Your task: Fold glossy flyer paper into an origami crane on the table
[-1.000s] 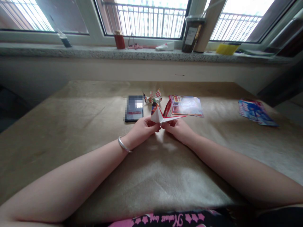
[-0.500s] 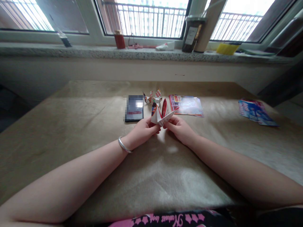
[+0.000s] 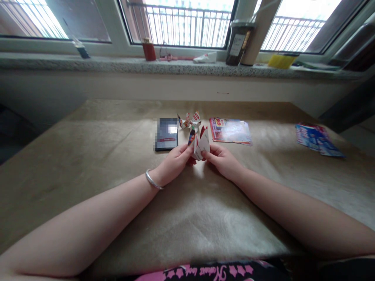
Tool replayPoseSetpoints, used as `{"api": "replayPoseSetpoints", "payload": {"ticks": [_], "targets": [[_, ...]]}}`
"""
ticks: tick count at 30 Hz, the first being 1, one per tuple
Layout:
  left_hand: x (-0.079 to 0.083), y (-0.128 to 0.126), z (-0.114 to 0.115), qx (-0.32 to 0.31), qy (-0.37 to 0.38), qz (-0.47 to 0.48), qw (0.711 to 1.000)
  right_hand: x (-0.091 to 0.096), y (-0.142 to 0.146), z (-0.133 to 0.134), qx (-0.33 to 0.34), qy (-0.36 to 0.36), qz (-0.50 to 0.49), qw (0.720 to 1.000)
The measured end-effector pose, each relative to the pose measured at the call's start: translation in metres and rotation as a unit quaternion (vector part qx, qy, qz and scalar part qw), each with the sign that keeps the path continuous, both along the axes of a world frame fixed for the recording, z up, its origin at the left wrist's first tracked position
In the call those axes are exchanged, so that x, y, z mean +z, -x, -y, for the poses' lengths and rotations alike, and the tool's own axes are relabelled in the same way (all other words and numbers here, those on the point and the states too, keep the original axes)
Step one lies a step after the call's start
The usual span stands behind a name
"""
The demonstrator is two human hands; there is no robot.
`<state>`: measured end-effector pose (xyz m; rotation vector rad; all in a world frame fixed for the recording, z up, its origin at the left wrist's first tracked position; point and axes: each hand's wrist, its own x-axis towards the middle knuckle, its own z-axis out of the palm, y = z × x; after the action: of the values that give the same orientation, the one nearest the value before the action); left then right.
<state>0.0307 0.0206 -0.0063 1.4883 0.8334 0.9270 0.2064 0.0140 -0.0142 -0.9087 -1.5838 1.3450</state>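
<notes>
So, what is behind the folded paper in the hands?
Behind the paper, on the table, lies a smaller folded piece. A phone lies behind to the left and a flyer to the right. The paper hides the tabletop directly behind it.

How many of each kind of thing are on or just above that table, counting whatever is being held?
Folded paper piece: 2, the nearer one pinched between left hand and right hand
Printed leaflet: 2
Phone: 1
Total: 5
</notes>
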Motion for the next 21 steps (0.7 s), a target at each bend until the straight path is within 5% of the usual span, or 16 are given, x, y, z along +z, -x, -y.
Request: {"api": "replayPoseSetpoints", "payload": {"ticks": [21], "targets": [[0.0018, 0.0006, -0.0004, 0.017, -0.01, 0.07, 0.997, -0.0036, 0.0022, 0.0037, -0.068, -0.04, -0.009, 0.997]]}}
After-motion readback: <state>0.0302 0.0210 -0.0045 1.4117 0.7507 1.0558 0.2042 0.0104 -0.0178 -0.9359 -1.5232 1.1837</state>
